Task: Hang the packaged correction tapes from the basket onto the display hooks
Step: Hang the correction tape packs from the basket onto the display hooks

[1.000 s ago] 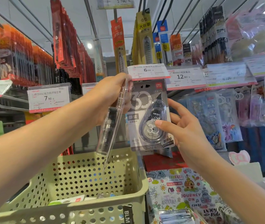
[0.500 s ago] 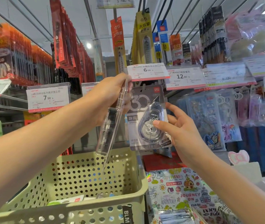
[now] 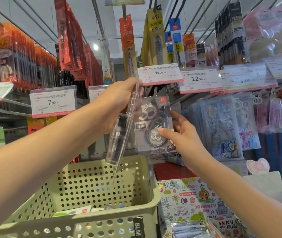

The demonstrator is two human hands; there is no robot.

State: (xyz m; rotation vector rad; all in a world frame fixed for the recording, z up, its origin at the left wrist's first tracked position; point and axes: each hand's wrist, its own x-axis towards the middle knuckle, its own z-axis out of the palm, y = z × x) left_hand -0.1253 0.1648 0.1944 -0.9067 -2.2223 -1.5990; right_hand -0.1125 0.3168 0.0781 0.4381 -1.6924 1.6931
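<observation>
1. clear plastic pack [image 3: 119, 134] pinched at its top in my left hand [image 3: 118, 103], edge-on above the basket [image 3: 102, 194].
2. right hand [image 3: 181, 134] open, fingertips touching the hanging correction tape pack [image 3: 154, 124] under the 6.00 tag [image 3: 160, 73].
3. a nudge could slip it off.
4. hook tip hidden; basket contents unclear.

A price tag [image 3: 160, 73] just above the left hand [image 3: 119, 103] reads 6.00; the tag [image 3: 199, 79] above the right hand [image 3: 185, 133] reads 12.90; one [image 3: 53, 101] left of the left hand reads 7.90. The basket [image 3: 137, 227] label below shows "BLM". The notebook cover [image 3: 193, 203] under the right forearm says "JOURNEY", "ADVENTURE".
</observation>
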